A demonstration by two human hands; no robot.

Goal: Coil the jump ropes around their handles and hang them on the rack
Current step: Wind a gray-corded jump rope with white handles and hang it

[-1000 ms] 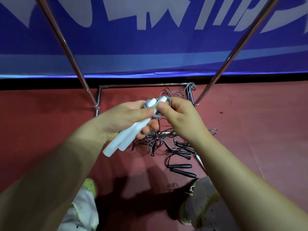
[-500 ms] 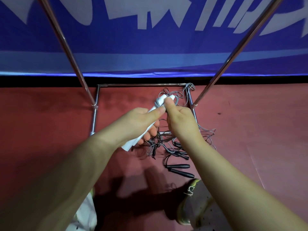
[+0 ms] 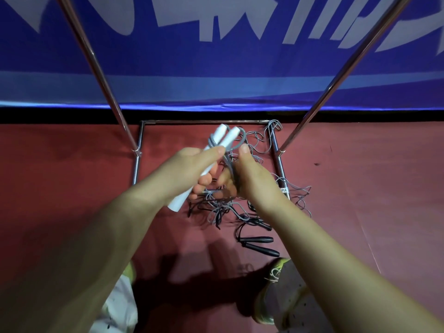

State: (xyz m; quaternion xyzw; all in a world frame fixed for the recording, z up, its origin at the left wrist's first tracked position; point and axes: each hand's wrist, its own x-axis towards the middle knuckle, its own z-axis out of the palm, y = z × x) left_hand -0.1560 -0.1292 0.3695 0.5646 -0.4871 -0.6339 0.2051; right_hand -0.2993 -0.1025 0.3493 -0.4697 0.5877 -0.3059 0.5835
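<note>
Spanning the back, a blue banner (image 3: pixel 216 56) carried large white lettering, cropped too tightly to read. The rack (image 3: pixel 96 68) rose as two slanted steel poles from a floor frame, ready for hanging. Inside that frame lay a tangle of grey and black ropes (image 3: pixel 240 212), apparently waiting their turn. The left hand (image 3: pixel 187 171) closed its grip around two white handles (image 3: pixel 223 138), held parallel probably as a core for winding. The right hand (image 3: pixel 249 174) gripped the grey cord (image 3: pixel 230 159), seemingly keeping tension.
</note>
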